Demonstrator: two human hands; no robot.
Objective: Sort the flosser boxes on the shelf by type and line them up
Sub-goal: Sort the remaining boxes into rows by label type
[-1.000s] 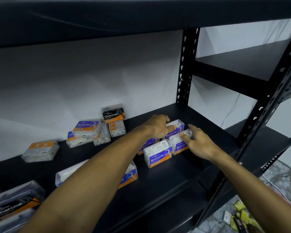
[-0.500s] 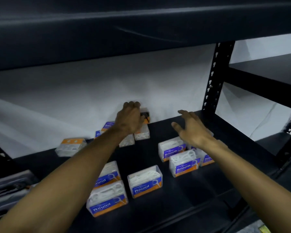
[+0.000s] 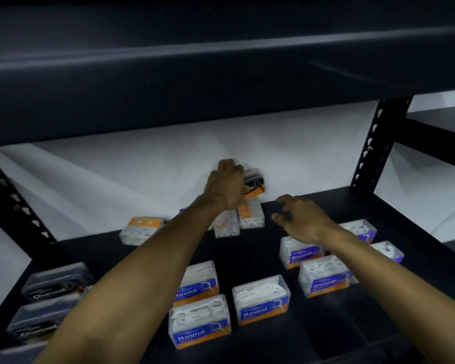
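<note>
My left hand (image 3: 225,185) reaches to the back of the black shelf (image 3: 247,253) and grips a dark Charcoal flosser box (image 3: 254,181) lifted above a small pile of clear boxes (image 3: 250,218). My right hand (image 3: 300,219) hovers open, fingers spread, just right of that pile, holding nothing. Three "Round" boxes (image 3: 260,299) stand in the front middle. Several "Smooth" boxes (image 3: 323,275) sit at the right, partly hidden by my right forearm. Two dark Charcoal boxes (image 3: 55,281) lie at the front left.
One clear box with an orange label (image 3: 142,229) lies alone at the back left. A white wall (image 3: 142,174) closes the back. The upper shelf (image 3: 221,61) hangs low overhead. Black perforated uprights (image 3: 373,143) stand at both sides.
My left hand left the Smooth boxes, reached to the back pile and took hold of the Charcoal box there. My right hand let go and came leftward, open. The view swung left.
</note>
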